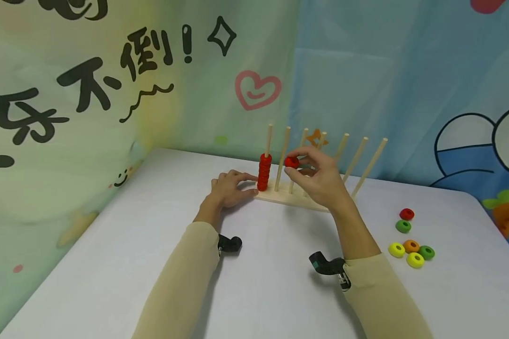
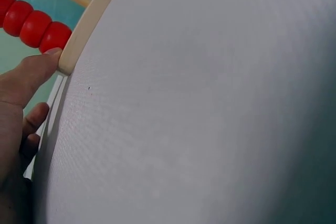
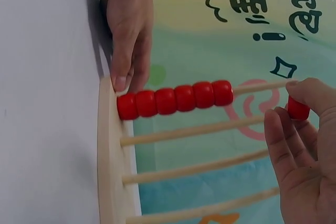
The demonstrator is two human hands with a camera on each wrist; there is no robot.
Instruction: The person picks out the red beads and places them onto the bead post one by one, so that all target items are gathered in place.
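Note:
A wooden peg stand (image 1: 287, 199) stands on the white table, its upright pegs in a row. Several red beads (image 1: 264, 173) are stacked on the leftmost peg, whose upper part is bare. My right hand (image 1: 320, 181) pinches one red bead (image 3: 298, 109) between thumb and fingertips, raised among the pegs near the top of the stack. At the stand's left end, my left hand (image 1: 230, 189) holds the base by its corner, thumb at the front and forefinger toward the back. In the left wrist view, the thumb (image 2: 39, 69) lies against the base beside the lowest bead.
Loose beads lie on the table to the right: a red bead (image 1: 406, 214), green beads (image 1: 403, 226), yellow beads (image 1: 415, 260) and an orange bead (image 1: 411, 246). A printed cloth backdrop (image 1: 339, 70) hangs behind the table's far edge.

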